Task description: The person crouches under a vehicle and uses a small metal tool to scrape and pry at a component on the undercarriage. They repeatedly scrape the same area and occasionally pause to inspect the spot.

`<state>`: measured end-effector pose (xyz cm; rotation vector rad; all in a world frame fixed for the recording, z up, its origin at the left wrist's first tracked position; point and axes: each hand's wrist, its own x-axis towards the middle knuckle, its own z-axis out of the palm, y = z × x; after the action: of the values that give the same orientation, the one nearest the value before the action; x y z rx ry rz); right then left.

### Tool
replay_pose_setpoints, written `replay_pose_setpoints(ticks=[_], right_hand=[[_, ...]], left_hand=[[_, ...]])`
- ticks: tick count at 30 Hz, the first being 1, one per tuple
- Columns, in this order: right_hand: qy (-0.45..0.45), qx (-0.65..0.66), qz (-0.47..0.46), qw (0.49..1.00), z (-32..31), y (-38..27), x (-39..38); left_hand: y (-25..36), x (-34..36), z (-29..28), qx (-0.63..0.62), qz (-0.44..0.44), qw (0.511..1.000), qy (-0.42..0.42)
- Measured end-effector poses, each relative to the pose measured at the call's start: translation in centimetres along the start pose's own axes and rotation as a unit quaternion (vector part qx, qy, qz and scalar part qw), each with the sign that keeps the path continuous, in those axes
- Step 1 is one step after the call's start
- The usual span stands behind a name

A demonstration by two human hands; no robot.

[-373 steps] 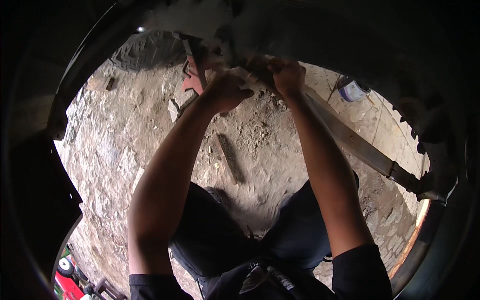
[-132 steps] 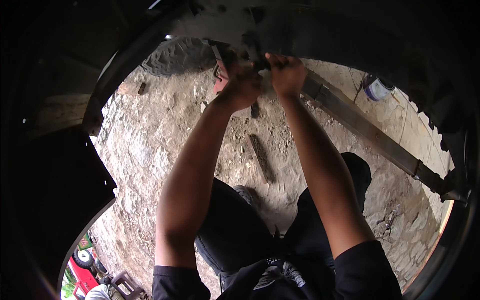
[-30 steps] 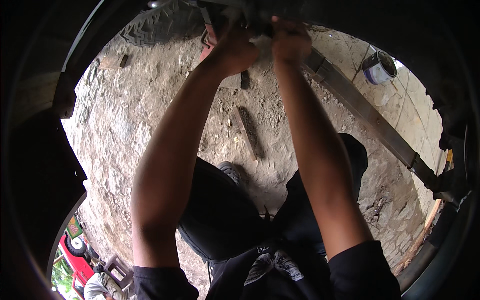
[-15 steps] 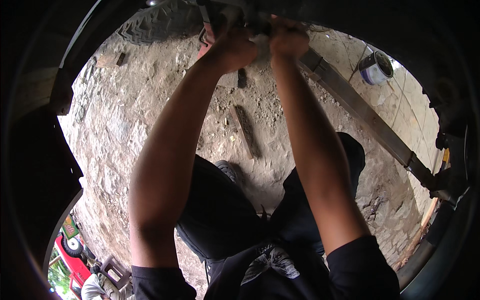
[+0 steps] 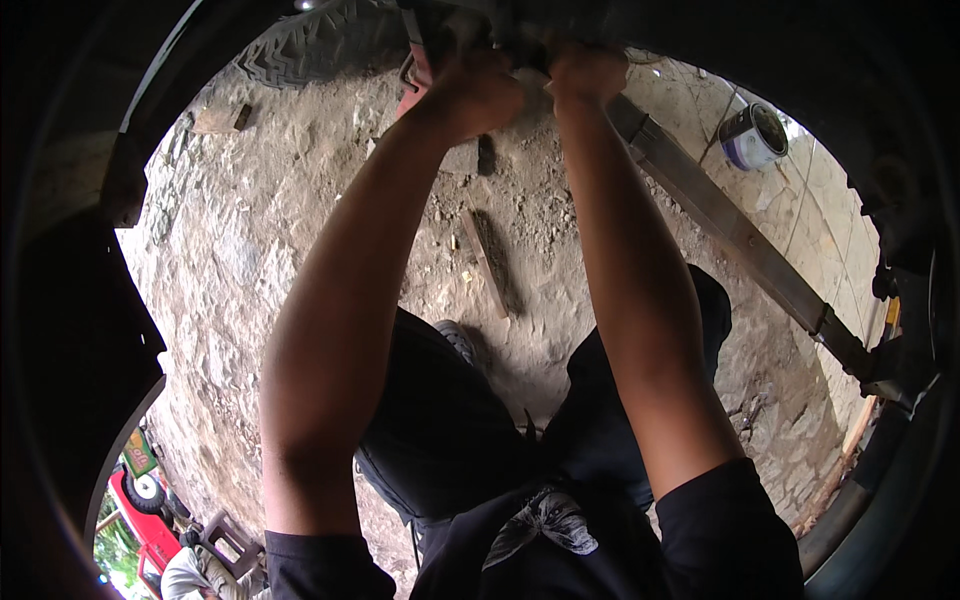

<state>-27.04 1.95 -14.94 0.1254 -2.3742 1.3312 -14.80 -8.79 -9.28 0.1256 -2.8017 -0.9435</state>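
Observation:
Both my arms stretch up to the dark underside of a vehicle at the top of the view. My left hand [image 5: 482, 97] is closed beside a red metal piece [image 5: 417, 82]; its fingertips vanish in shadow. My right hand [image 5: 588, 76] is curled shut a little to the right, near the upper end of a long square metal bar [image 5: 735, 228]. What either hand grips is hidden by the hands and the dark. Above them the parts are too dark to name.
A knobby tyre [image 5: 318, 45] stands at the upper left. On the dirt ground [image 5: 240, 260] lie a thin wooden strip [image 5: 485, 262] and a wooden block [image 5: 222, 120]. A paint can [image 5: 752, 137] sits at the upper right. A person [image 5: 195, 575] is at the lower left, near a red vehicle [image 5: 150, 520].
My right hand has shifted slightly right and nearer to me. My left hand has moved a touch to the right, still closed.

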Motion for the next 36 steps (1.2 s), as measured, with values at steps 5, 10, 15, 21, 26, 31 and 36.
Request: replay_pose_setpoints(ticks=[5,10,15,21,26,31,36], right_hand=[[0.038,0.081,0.017,0.996,0.4,-0.4,-2.2],[-0.025,-0.173,-0.033,0.984,0.3,0.2,1.0],[0.050,0.080,-0.011,0.995,-1.2,-0.8,-1.8],[0.024,0.132,0.037,0.990,-1.5,-1.6,-4.0],[0.006,0.087,0.049,0.995,-1.1,0.7,-1.2],[0.049,0.118,0.021,0.992,-1.7,-1.1,-3.0],[0.057,0.038,-0.016,0.998,-1.6,-1.3,-2.2]], left_hand=[[0.2,-0.3,-0.5,-0.019,-0.060,0.998,-0.014],[0.7,0.1,-1.1,-0.115,-0.085,0.987,-0.072],[-2.7,1.1,1.0,0.006,0.037,0.999,-0.003],[-1.1,0.0,0.1,0.030,0.024,0.999,0.031],[-2.3,1.4,1.3,0.150,0.083,0.985,-0.019],[-0.8,-0.2,0.3,0.092,0.103,0.988,0.073],[-1.3,1.0,0.5,0.285,0.213,0.934,0.026]])
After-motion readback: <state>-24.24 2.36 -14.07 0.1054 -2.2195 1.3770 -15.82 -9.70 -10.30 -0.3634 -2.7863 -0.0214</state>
